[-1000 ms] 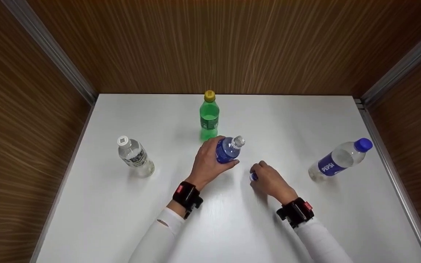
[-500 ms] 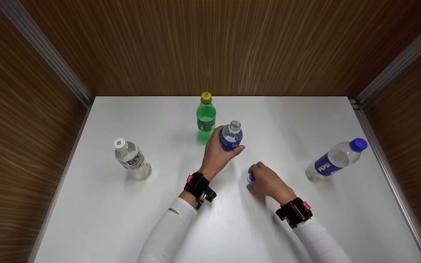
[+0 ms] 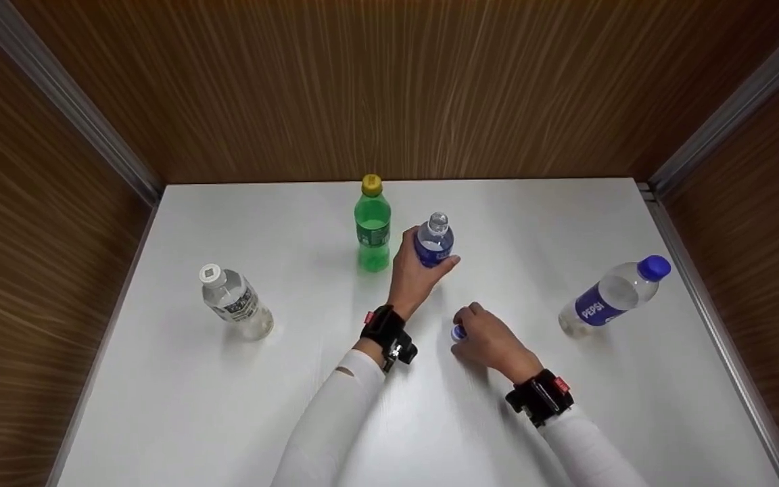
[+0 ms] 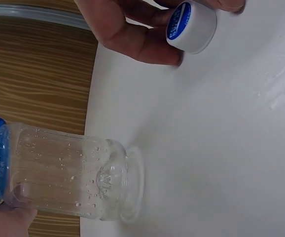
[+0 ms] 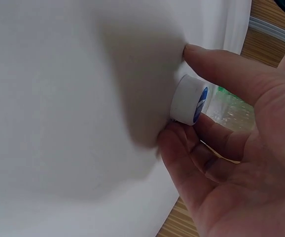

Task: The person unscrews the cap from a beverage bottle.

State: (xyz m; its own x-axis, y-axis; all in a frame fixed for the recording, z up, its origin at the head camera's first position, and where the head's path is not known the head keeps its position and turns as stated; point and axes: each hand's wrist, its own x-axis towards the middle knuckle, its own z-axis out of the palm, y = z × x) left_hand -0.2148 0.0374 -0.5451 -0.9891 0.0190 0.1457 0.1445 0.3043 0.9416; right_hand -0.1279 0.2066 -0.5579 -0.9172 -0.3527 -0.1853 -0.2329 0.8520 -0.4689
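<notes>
My left hand grips a clear bottle with a blue label round its side. The bottle's mouth is uncapped. It stands nearly upright, and in the left wrist view its clear base is at or very close to the tabletop. My right hand is low over the table around a white bottle cap with a blue top. The cap sits on the tabletop between thumb and fingers. A gap shows between the thumb and the cap, while the fingers below lie close against or beside it.
A green bottle with a yellow cap stands just left of the held bottle. Farther left is a clear bottle with a white cap. At the right stands a blue-capped Pepsi bottle. Wood-patterned walls enclose the white table.
My left hand has carried the uncapped bottle away from me and slightly right, turning it from tilted to nearly upright. My right hand stays around the cap. The view has shifted a little.
</notes>
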